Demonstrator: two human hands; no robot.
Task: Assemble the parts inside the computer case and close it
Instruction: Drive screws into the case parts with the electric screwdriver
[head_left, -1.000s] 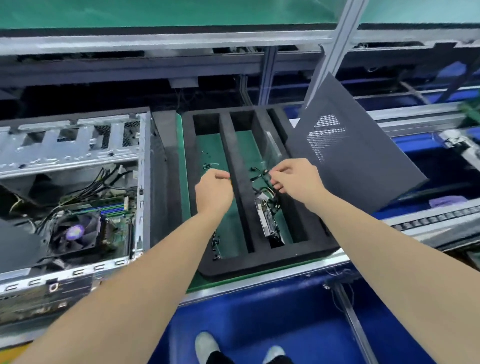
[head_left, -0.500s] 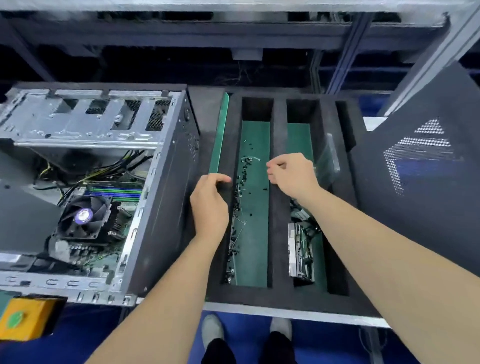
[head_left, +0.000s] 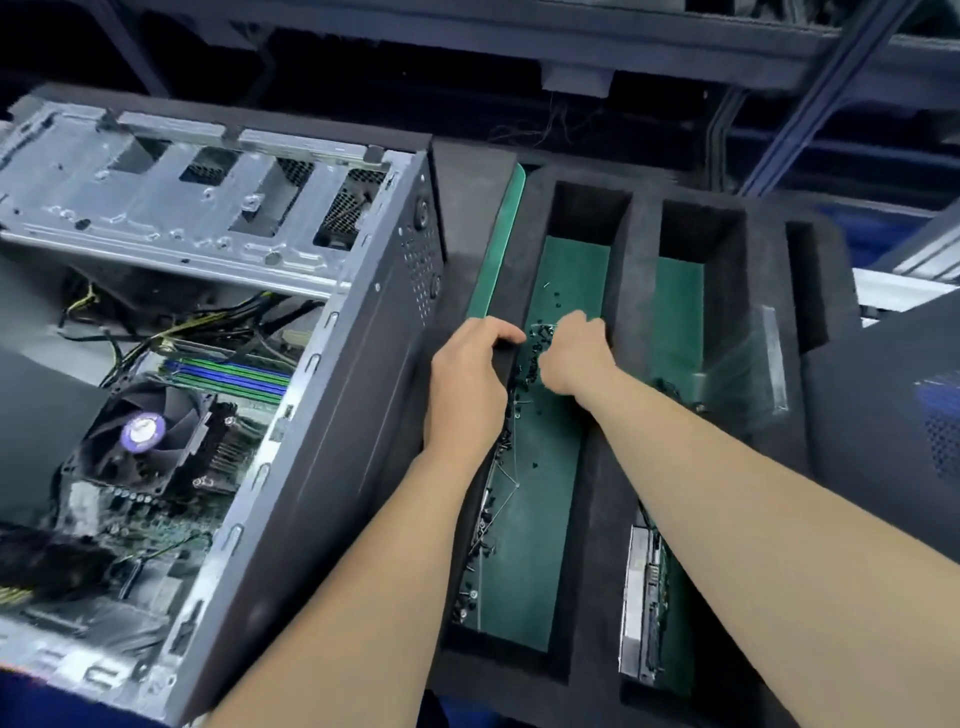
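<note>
Computer case (head_left: 332, 467) lies on its side at the left of the bench with its open face up, leaving the cooling fan (head_left: 140, 431), memory sticks (head_left: 228, 374) and loose cables exposed. Its side panel (head_left: 883, 415) stands far off to the right, so closing looks some way off.

Just beside the case sits a black foam tray (head_left: 628, 312). Its slots run away from the worker, roughly parallel to the case's long axis.

The worker's right hand (head_left: 571, 353) is down in the left green-floored slot, fingers curled into a heap of small black screws (head_left: 530, 338). Whether any screw is pinched cannot be told, as the back of the hand hides the fingertips. The left hand (head_left: 467, 384) holds the tray's left wall with the thumb hooked over its inner edge, apparently steadying it. A drive (head_left: 639, 597) lies untouched in the next slot to the right, at the end nearest the worker.

The case lies to the left of both hands, and the left hand sits between the screws and the case's raised wall. Any screw picked up would likely have to travel leftward over that hand and wall before going down into the case. The left hand is nearer the case, but the right is the one at the screws.
</note>
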